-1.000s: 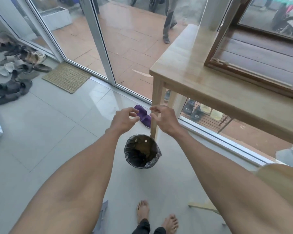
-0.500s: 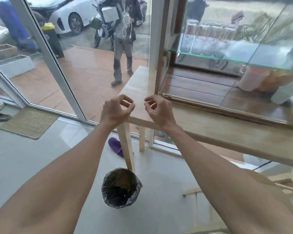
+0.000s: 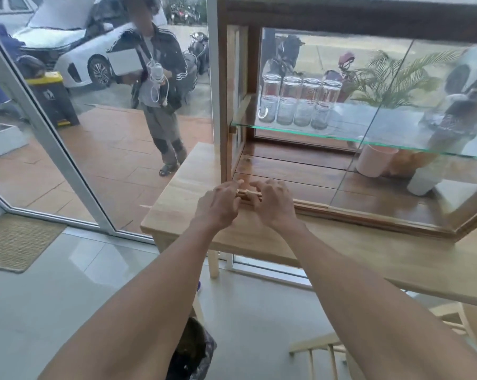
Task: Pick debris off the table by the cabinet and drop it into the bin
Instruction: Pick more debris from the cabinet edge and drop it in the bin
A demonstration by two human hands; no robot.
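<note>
Pale wood debris [image 3: 247, 192] lies in the bottom track of the wooden glass cabinet [image 3: 223, 105], which stands on the light wooden table [image 3: 177, 198]. My left hand [image 3: 221, 205] and my right hand [image 3: 274, 201] hover close together over that track, fingertips touching the debris from either side. Whether either hand grips a piece is hidden by the fingers. A thin pale splinter [image 3: 147, 206] rests near the table's left edge. The black-lined bin [image 3: 195, 352] stands on the floor below, partly covered by my left forearm.
Glass jars [image 3: 300, 102] stand on the cabinet's glass shelf and a pink cup [image 3: 376, 160] on its floor. A person [image 3: 160, 91] stands outside the glass door. A woven mat [image 3: 15, 239] lies at left, a wooden chair [image 3: 328, 349] at lower right.
Both hands rose from above the bin to the table and reached forward to the cabinet's bottom track. The view tilted up, leaving the bin at the bottom edge.
</note>
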